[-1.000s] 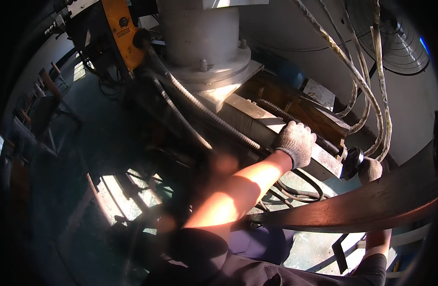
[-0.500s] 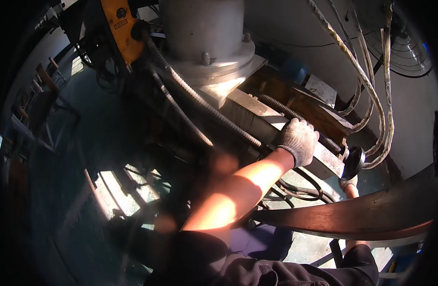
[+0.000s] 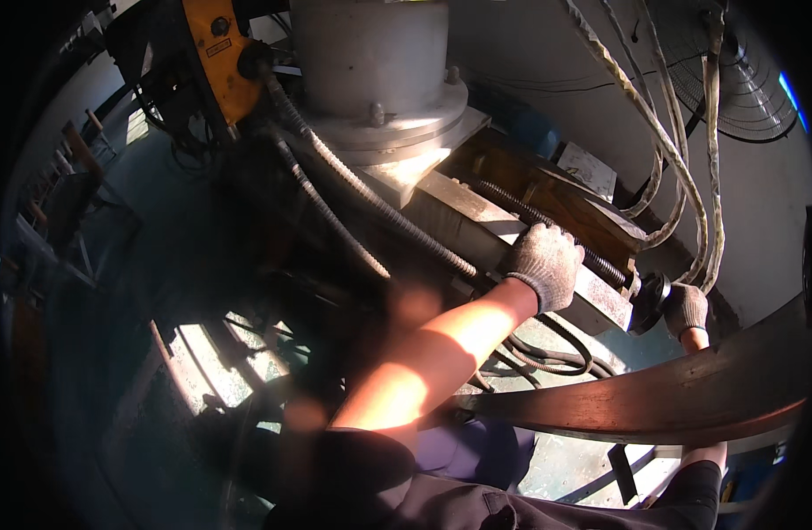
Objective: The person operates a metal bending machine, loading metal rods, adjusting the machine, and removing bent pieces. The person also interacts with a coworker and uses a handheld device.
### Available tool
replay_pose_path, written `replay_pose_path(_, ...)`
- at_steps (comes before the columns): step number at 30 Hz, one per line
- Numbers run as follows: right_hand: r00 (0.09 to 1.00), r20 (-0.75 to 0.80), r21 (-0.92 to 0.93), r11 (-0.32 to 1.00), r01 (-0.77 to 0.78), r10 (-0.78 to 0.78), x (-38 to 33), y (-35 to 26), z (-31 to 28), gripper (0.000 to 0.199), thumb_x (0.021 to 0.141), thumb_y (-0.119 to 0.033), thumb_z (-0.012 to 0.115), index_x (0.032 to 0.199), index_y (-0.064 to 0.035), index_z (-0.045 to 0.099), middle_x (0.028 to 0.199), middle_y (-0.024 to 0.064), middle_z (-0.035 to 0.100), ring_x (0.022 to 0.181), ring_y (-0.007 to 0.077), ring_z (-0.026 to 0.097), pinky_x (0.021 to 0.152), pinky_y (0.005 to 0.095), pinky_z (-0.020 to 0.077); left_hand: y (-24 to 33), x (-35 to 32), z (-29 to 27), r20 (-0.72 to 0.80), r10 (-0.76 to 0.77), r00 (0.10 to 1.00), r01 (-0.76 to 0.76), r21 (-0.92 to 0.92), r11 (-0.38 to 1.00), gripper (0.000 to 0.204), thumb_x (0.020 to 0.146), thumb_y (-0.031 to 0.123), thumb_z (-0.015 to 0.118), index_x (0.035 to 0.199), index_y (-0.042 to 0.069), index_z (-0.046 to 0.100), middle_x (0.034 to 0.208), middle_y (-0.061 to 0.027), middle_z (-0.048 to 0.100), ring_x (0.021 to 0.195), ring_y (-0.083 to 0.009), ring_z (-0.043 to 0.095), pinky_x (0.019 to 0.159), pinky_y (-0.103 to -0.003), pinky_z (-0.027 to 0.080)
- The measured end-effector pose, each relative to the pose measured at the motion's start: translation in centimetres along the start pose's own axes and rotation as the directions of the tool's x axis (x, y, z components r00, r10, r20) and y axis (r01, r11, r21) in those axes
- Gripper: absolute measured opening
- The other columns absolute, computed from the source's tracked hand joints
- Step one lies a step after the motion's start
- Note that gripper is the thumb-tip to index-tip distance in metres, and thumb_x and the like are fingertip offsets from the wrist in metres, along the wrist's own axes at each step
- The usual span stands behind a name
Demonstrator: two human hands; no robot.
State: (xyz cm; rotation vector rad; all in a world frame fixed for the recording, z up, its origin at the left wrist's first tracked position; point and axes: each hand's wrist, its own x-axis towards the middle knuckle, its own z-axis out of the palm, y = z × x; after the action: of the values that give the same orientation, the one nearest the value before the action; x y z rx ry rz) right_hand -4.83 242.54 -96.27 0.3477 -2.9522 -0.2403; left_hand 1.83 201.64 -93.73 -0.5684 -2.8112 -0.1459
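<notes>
My left hand [image 3: 547,263], in a pale knit glove, is closed over the top edge of a long metal slide bed [image 3: 591,296]. Its fingertips are hidden beside a threaded lead screw [image 3: 512,202]. At the bed's near right end is a dark round handwheel [image 3: 651,303]. My right hand [image 3: 687,308], gloved too, is curled at the right side of this wheel, its fingers partly hidden. A curved metal plate [image 3: 653,402] passes in front of my right forearm and covers part of it.
A thick grey column [image 3: 370,62] with a bolted flange rises behind the bed. Ribbed hoses [image 3: 353,185] run down from a yellow arm [image 3: 225,71]. Wrapped cables [image 3: 666,124] hang at the right near a fan [image 3: 746,97]. Black cables [image 3: 556,353] loop below the bed.
My right hand has moved up and to the right, from below the handwheel to its right side. My left hand stays on the bed. The view has shifted slightly.
</notes>
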Motion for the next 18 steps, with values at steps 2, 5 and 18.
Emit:
replay_pose_path(2,0.971,-0.155,0.144,0.976,-0.161,0.183,4.7,7.0,5.0,0.02,0.091,-0.031,0.079,0.094,-0.0115,0.085,0.09,0.0184,0.082,0.087,0.04,0.081,0.077,0.0497,0.0637,2.1,1.5,-1.0,0.024,0.072,0.997,-0.071,-0.027,0.997,0.028,0.095,0.026,0.069,0.116,0.012,0.081,0.118,-0.0139,0.08,0.119,-0.0301,0.073,0.103,-0.046,0.053)
replay_pose_path(5,0.697,-0.712,0.028,0.989,0.146,-0.083,4.6,-1.4,12.9,0.026,0.094,-0.034,0.078,0.103,-0.0111,0.087,0.089,0.0175,0.081,0.09,0.0371,0.08,0.09,0.0498,0.0621,0.9,1.4,-1.8,0.093,-0.012,0.996,0.012,0.001,1.0,0.031,0.095,0.027,0.07,0.12,0.012,0.08,0.122,-0.0132,0.079,0.122,-0.0302,0.073,0.104,-0.045,0.053)
replay_pose_path(18,0.998,0.016,0.193,0.98,-0.057,0.055,-3.1,-3.9,1.1,0.031,0.097,-0.039,0.073,0.09,-0.0101,0.08,0.086,0.0168,0.079,0.084,0.0349,0.081,0.074,0.0458,0.0615,-1.0,0.0,-2.4,0.041,-0.051,0.998,0.051,0.002,0.999,0.03,0.098,0.03,0.071,0.12,0.011,0.08,0.119,-0.015,0.079,0.119,-0.0297,0.074,0.103,-0.045,0.056)
